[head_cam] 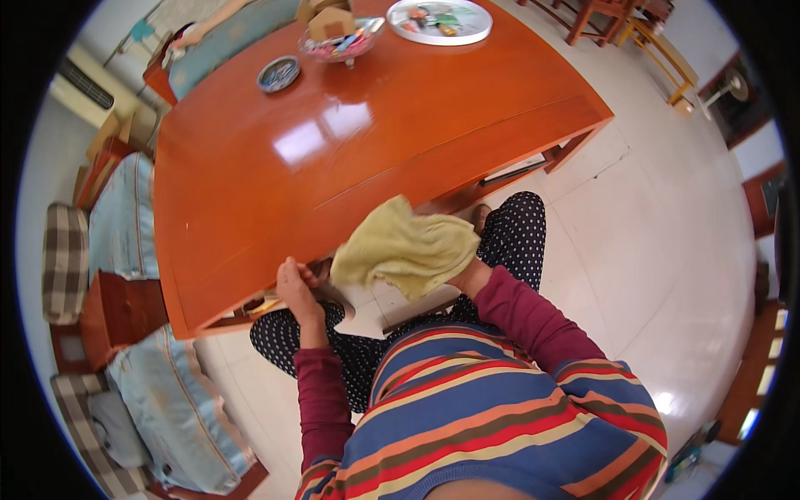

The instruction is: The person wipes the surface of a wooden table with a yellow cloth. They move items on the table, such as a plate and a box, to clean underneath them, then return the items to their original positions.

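A yellow-green cloth [409, 247] hangs, spread and creased, over my right hand [470, 275], whose fingers are hidden behind it. The cloth is above my lap, by the near edge of a glossy red-brown wooden table [387, 144]. My left hand [299, 290] is raised at the same edge, to the left of the cloth, with its fingers bent; I see nothing held in it. Just right of its fingertips is a small dark patch that I cannot make out.
On the table's far side stand a blue-patterned round dish [279, 74], a glass bowl [340, 47] of small items with cardboard pieces, and a round white tray [439, 39] of small things. Covered wooden seats [122, 215] line the left. Another person's arm [209, 24] shows at the top left.
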The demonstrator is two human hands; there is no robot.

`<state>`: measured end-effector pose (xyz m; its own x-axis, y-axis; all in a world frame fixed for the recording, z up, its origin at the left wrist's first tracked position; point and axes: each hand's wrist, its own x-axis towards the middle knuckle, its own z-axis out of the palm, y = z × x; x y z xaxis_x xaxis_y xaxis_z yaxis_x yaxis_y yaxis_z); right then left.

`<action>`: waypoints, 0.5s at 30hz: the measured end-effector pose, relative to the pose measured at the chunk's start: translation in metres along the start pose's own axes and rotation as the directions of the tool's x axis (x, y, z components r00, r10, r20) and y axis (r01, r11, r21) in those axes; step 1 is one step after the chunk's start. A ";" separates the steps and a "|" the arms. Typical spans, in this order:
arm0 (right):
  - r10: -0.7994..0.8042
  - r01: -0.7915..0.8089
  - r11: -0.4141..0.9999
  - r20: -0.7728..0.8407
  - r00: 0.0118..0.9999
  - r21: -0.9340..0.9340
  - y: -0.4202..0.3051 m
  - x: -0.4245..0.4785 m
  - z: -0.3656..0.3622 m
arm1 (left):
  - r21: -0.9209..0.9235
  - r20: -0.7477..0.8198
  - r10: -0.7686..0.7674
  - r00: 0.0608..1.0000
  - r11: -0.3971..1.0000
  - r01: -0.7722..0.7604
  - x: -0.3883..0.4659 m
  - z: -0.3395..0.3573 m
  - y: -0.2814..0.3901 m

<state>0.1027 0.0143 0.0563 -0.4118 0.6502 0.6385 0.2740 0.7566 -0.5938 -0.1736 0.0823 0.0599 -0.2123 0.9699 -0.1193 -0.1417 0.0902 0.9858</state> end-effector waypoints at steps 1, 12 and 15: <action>0.138 -0.095 0.937 -0.109 0.984 0.335 -0.005 -0.006 0.001 | -0.088 0.012 -0.072 0.997 0.993 0.073 -0.003 0.003 -0.008; 0.721 0.299 -0.409 0.104 0.685 0.862 -0.027 -0.016 0.018 | -0.308 0.690 -0.389 0.611 0.605 0.734 -0.073 0.061 0.002; 0.674 0.231 -0.486 0.193 0.713 0.843 -0.023 -0.021 0.018 | -0.353 0.562 -0.323 0.761 0.739 0.574 -0.070 0.065 -0.003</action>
<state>0.0890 -0.0177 0.0478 -0.2769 0.9601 -0.0393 -0.9608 -0.2762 0.0229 -0.0958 0.0291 0.0732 0.4276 0.8366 -0.3424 -0.5679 0.5433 0.6183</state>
